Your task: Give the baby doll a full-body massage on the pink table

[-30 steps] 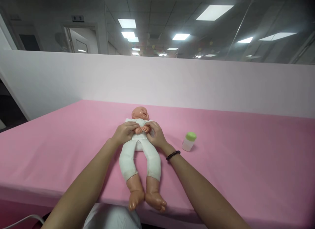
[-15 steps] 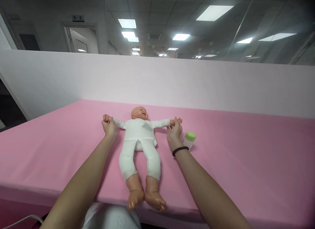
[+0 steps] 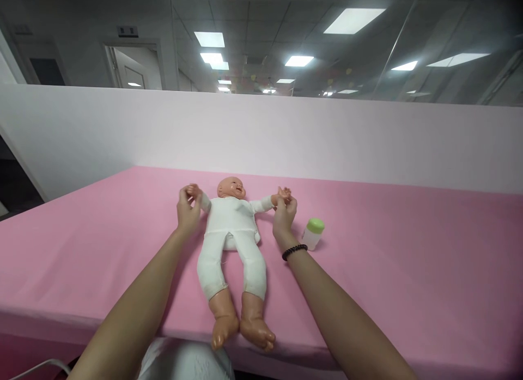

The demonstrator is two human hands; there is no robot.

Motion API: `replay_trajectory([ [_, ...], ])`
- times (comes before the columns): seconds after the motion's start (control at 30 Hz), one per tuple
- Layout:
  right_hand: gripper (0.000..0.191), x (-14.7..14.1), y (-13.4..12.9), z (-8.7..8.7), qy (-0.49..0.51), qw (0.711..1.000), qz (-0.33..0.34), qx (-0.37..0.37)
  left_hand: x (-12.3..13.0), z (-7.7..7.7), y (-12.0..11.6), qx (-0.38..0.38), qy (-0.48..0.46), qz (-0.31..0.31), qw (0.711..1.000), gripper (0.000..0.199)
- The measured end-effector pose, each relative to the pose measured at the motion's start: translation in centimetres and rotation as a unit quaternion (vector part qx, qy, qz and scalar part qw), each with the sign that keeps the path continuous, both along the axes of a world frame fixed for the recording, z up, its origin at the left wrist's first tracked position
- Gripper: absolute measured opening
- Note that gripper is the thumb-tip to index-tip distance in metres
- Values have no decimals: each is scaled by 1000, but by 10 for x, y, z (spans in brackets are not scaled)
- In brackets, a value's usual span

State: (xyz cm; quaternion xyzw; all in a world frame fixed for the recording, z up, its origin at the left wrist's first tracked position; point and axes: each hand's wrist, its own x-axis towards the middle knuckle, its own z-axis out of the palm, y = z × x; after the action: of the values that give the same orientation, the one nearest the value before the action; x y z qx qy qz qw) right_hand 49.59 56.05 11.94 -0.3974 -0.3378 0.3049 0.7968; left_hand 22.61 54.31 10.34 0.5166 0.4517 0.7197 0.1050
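Pink sheeting lies smooth; the doll's head gleams.

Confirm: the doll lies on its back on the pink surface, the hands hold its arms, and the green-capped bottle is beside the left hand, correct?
Not the left hand: the head view shows the green-capped bottle beside the right hand. The rest stands: the doll lies on its back on the pink surface, and the hands hold its arms.

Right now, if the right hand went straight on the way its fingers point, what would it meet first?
The doll's hand, which the right hand holds. Past that, the line runs over the table, probably to the wall, though depth is hard to judge.
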Motion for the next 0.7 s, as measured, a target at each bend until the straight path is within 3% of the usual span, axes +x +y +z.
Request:
replay_trajectory([
  [0.07, 29, -8, -7, -1, -118, 989, 44, 77, 9, 4, -9, 1, 138, -94, 986, 27],
  [0.13, 23, -15, -15, -3, -267, 947, 96, 149, 12, 4, -12, -28, 224, -150, 963, 30],
  [0.27, 27, -22, -25, -11, -527, 808, 144, 221, 6, 3, -9, -66, 275, -186, 941, 36],
  [0.3, 29, -23, -26, -13, -554, 789, 144, 223, 5, 3, -9, -68, 280, -195, 938, 35],
  [0.37, 29, -23, -27, -15, -572, 777, 136, 222, 2, 5, -9, -64, 290, -209, 932, 33],
  [0.43, 28, -23, -26, -16, -565, 783, 133, 224, 3, 7, -11, -58, 297, -211, 930, 33],
  [0.5, 27, -24, -25, -14, -524, 810, 136, 223, 7, 8, -13, -53, 283, -196, 937, 33],
  [0.6, 25, -23, -21, -6, -371, 898, 141, 190, 11, 8, -11, -19, 175, -161, 971, 29],
  [0.7, 29, -14, -8, 0, -162, 972, 98, 136, 4, 6, 0, 19, -18, -96, 995, 30],
])
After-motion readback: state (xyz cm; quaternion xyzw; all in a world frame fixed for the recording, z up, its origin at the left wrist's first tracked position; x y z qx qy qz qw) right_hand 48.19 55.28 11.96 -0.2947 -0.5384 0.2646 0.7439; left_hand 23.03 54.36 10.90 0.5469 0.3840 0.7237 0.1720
